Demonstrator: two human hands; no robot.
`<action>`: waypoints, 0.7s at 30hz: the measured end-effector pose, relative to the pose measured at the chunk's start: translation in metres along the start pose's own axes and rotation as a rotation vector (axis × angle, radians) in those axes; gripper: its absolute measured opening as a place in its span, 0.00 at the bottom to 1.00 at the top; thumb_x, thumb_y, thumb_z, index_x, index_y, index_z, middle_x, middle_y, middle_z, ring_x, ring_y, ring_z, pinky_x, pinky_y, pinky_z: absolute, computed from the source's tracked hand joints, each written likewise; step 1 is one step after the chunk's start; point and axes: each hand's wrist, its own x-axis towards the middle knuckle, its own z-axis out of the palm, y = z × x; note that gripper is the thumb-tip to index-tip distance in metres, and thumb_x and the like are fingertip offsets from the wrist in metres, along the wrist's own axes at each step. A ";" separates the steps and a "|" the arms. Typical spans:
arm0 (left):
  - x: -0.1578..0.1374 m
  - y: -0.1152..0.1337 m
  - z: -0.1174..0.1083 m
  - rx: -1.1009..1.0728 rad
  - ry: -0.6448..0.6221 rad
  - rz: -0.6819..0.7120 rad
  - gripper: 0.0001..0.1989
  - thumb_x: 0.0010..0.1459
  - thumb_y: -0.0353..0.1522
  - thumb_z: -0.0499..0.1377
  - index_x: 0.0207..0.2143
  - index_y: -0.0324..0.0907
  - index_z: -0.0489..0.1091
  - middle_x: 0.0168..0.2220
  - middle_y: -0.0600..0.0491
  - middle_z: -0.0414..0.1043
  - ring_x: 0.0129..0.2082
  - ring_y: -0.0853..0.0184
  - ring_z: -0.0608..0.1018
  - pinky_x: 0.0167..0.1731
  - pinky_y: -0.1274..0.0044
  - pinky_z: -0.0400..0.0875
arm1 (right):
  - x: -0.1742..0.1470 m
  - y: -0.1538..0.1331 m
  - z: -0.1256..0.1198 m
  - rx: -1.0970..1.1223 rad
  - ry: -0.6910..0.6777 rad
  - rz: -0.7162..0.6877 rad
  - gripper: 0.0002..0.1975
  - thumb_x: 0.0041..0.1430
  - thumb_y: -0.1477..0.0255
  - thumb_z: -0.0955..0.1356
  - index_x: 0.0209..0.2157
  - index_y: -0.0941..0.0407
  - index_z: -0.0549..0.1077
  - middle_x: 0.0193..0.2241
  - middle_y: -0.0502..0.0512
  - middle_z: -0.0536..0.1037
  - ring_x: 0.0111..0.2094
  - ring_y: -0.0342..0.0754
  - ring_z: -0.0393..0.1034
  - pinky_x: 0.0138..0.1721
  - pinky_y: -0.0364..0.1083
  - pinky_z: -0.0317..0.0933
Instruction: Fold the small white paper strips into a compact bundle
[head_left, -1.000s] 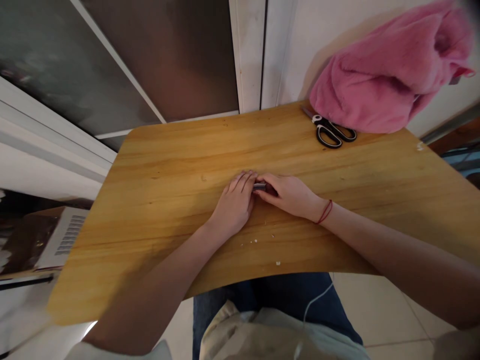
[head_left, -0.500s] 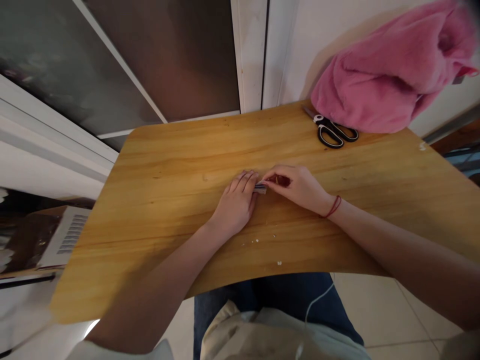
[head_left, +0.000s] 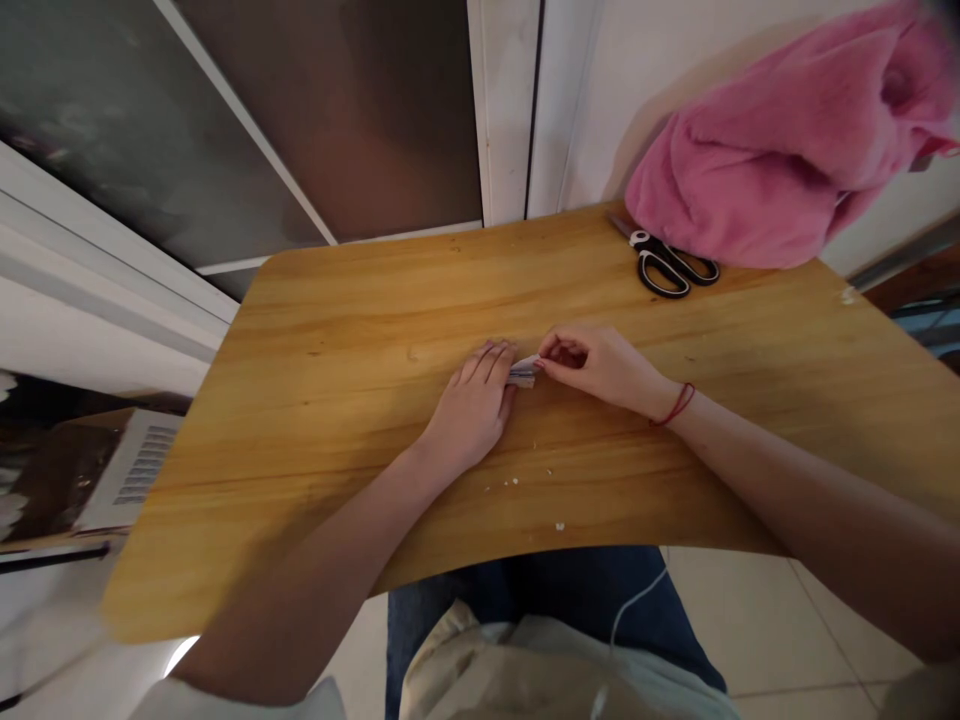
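Note:
A small piece of folded paper (head_left: 520, 381), pale with thin layers, lies on the wooden table (head_left: 360, 330). My left hand (head_left: 476, 395) covers most of it, fingers pressed together over the paper and thumb along its near side. From the right, my right hand (head_left: 600, 368) pinches the tip of a raised pale flap between thumb and forefinger. How far the paper extends beneath my left hand is hidden.
Tiny white scraps (head_left: 515, 481) are scattered nearer the front edge. Scissors with black handles (head_left: 664, 270) lie at the back right, beside a pink plush bundle (head_left: 757, 170). A box (head_left: 127, 470) stands left of the table.
My right hand has drawn slightly to the right, pulling the paper flap out and up from the layers. My left hand has stayed in place.

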 end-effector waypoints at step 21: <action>-0.001 -0.002 0.002 -0.148 0.026 -0.001 0.28 0.66 0.30 0.46 0.66 0.38 0.44 0.63 0.39 0.59 0.66 0.56 0.59 0.61 0.58 0.58 | -0.001 -0.006 -0.001 -0.055 -0.144 0.006 0.10 0.60 0.68 0.65 0.42 0.57 0.70 0.28 0.50 0.74 0.28 0.43 0.66 0.32 0.43 0.58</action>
